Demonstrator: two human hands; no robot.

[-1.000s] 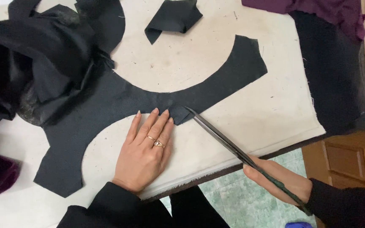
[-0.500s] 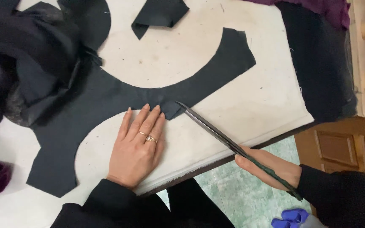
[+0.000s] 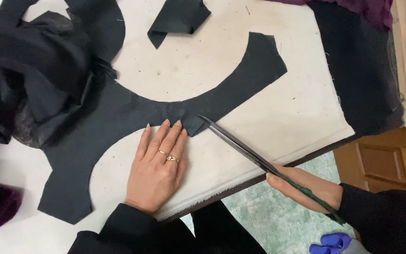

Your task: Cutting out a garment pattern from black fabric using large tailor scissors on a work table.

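I see my left hand (image 3: 158,171) lying flat and open on the table (image 3: 269,122), palm down, fingers together and pointing away from me, with a ring on one finger. Its fingertips rest on the lower edge of the black cutout (image 3: 132,115), a curved piece of cloth that arcs across the pale tabletop from the lower left up to the upper right. My right hand (image 3: 306,188) is off the table's near edge, above the green floor (image 3: 259,221), and is closed around the handles of the shears (image 3: 240,143). Their long dark blades run up and to the left from that hand, lying nearly together, and the tip meets the cutout's lower edge just beside my left fingertips, where the cloth puckers a little. A heap of black fabric (image 3: 29,80) sits on the left side of the table, overlapping the cutout's left part. A small black scrap (image 3: 177,19) lies apart near the top edge, and another dark cloth (image 3: 358,70) hangs over the table's right side with a purple fabric (image 3: 367,9) above it. A wooden cabinet (image 3: 381,160) stands to the right, below the table's corner.
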